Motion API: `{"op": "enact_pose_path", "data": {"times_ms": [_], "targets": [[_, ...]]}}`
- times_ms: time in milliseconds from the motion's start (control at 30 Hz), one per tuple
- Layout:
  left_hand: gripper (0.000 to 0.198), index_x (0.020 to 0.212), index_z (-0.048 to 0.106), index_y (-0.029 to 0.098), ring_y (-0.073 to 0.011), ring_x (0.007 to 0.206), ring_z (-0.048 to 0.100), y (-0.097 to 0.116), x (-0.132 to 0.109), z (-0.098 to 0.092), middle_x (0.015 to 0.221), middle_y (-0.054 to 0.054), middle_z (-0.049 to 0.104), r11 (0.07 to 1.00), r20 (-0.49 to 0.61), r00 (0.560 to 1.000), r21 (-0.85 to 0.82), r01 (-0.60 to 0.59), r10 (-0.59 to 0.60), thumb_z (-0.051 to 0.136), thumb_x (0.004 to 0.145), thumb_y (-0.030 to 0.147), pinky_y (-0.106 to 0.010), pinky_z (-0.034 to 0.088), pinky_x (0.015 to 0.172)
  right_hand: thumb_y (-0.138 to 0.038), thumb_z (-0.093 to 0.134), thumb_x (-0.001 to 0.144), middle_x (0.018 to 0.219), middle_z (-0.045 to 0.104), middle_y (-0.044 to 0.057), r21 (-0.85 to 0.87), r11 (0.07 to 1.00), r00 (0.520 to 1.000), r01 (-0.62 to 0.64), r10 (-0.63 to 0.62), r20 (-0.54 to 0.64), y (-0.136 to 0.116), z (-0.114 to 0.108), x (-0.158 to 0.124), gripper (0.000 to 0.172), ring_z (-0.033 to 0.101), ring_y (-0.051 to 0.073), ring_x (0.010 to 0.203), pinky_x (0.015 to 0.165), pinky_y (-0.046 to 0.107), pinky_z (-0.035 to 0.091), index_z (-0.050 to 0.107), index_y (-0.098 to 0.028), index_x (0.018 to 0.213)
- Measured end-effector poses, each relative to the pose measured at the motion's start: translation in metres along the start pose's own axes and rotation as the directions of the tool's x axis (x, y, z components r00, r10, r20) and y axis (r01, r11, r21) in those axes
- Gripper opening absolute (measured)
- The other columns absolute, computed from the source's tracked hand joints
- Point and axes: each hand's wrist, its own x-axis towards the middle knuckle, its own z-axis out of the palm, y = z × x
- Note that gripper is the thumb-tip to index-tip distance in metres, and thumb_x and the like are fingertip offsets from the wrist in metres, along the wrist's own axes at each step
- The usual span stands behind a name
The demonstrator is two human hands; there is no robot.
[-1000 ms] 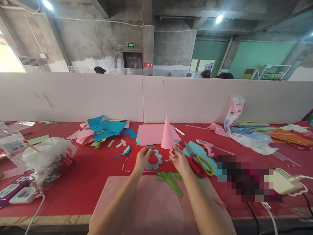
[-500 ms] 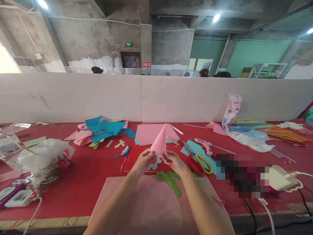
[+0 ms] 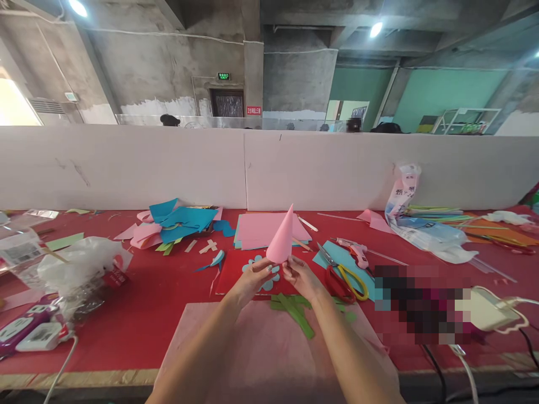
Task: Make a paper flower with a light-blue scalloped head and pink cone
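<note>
A pink paper cone [image 3: 281, 241] stands point up between my hands, its tip leaning a little right. My right hand [image 3: 300, 275] pinches its lower right edge. At the lower left edge, the closed fingers of my left hand [image 3: 254, 279] grip the rim. Below and behind them, a light blue scalloped paper piece [image 3: 268, 285] lies on a red sheet [image 3: 229, 275], partly covered by my left hand. Green paper strips [image 3: 297, 317] lie just nearer to me on a pale pink board [image 3: 236, 348].
Right of my hands are yellow-and-red-handled scissors [image 3: 346, 275], blue paper [image 3: 370, 286] and a pink glue gun [image 3: 357, 253]. Pink sheets [image 3: 252, 229] are stacked behind the cone. Blue scraps [image 3: 185, 219] and a plastic bag [image 3: 76, 269] lie left. A white partition [image 3: 189, 168] borders the table.
The cone has risen slightly, moved right and tilted right. My left hand has shifted along its lower edge, and more of the blue scalloped piece shows.
</note>
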Motion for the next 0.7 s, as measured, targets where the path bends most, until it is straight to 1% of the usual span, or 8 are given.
{"op": "enact_pose_path", "data": {"times_ms": [100,200,267,367,467,533,633,700], "targets": [[0.046,0.109,0.06,0.019,-0.0263,0.119,0.041,-0.005,0.001,0.0,0.121,-0.009,0.054,0.997,0.046,0.998,0.062,-0.043,0.041,0.069,0.066,0.031,-0.036,0.036,0.096,-0.028,0.063,0.075,0.066,0.055,0.0,-0.043,0.999,0.999,0.002,0.0,0.048,0.002,0.0,0.0,0.014,0.035,0.003,0.047,0.043,0.02,0.024,0.065,-0.015,0.07],[0.041,0.104,0.062,0.016,-0.0254,0.11,0.049,-0.01,0.003,-0.001,0.11,-0.01,0.061,0.995,0.024,0.998,0.083,-0.062,0.06,0.068,0.067,0.033,-0.036,0.036,0.094,-0.029,0.062,0.076,0.062,0.054,0.001,-0.123,0.992,0.995,-0.035,0.046,0.089,0.002,0.0,0.001,0.019,0.036,0.004,0.047,0.043,0.02,0.023,0.065,-0.012,0.068],[0.039,0.103,0.063,0.016,-0.0246,0.104,0.053,-0.011,0.004,-0.002,0.106,-0.011,0.062,0.996,-0.004,0.998,0.062,-0.064,0.064,0.065,0.069,0.035,-0.036,0.038,0.092,-0.029,0.063,0.074,0.064,0.055,0.001,-0.121,0.992,0.997,-0.043,0.05,0.059,0.001,0.0,0.001,0.017,0.038,0.004,0.049,0.042,0.02,0.023,0.064,-0.013,0.069],[0.035,0.102,0.064,0.017,-0.0223,0.103,0.053,-0.008,0.004,-0.003,0.108,-0.009,0.061,0.995,-0.073,0.993,-0.007,-0.098,0.098,0.061,0.073,0.037,-0.034,0.04,0.09,-0.028,0.067,0.07,0.065,0.057,0.001,-0.079,0.996,0.999,-0.036,0.035,-0.015,-0.001,0.002,0.0,0.015,0.039,0.005,0.049,0.041,0.019,0.023,0.064,-0.014,0.069],[0.03,0.094,0.066,0.016,-0.0203,0.101,0.053,-0.003,0.004,-0.003,0.103,-0.009,0.062,0.993,-0.162,0.981,-0.032,-0.116,0.109,0.061,0.073,0.037,-0.031,0.041,0.088,-0.028,0.069,0.068,0.064,0.058,0.001,-0.093,0.994,0.998,-0.054,0.051,-0.038,-0.003,0.004,-0.002,0.015,0.039,0.005,0.048,0.042,0.019,0.025,0.063,-0.014,0.068],[0.028,0.089,0.067,0.015,-0.0186,0.096,0.054,-0.001,0.004,-0.002,0.099,-0.008,0.062,0.994,-0.204,0.974,-0.033,-0.103,0.094,0.062,0.071,0.037,-0.028,0.042,0.084,-0.029,0.069,0.067,0.065,0.058,0.001,-0.118,0.991,0.997,-0.064,0.058,-0.051,-0.003,0.006,-0.003,0.016,0.039,0.005,0.049,0.043,0.019,0.026,0.063,-0.014,0.068],[0.026,0.081,0.067,0.015,-0.0148,0.085,0.055,0.0,0.004,-0.002,0.091,-0.007,0.062,0.996,-0.245,0.968,-0.041,-0.074,0.062,0.064,0.069,0.038,-0.024,0.044,0.074,-0.037,0.068,0.067,0.067,0.059,0.002,-0.192,0.98,0.995,-0.054,0.038,-0.088,-0.002,0.007,-0.001,0.023,0.041,0.006,0.049,0.043,0.02,0.025,0.063,-0.015,0.07],[0.025,0.073,0.065,0.013,-0.0118,0.074,0.054,0.0,0.004,-0.003,0.079,-0.005,0.06,0.997,-0.281,0.958,-0.042,-0.067,0.053,0.065,0.068,0.038,-0.022,0.043,0.066,-0.044,0.064,0.067,0.067,0.059,0.003,-0.323,0.946,0.987,-0.026,-0.027,-0.159,-0.003,0.005,0.001,0.029,0.042,0.008,0.048,0.042,0.021,0.025,0.062,-0.015,0.071]]}}
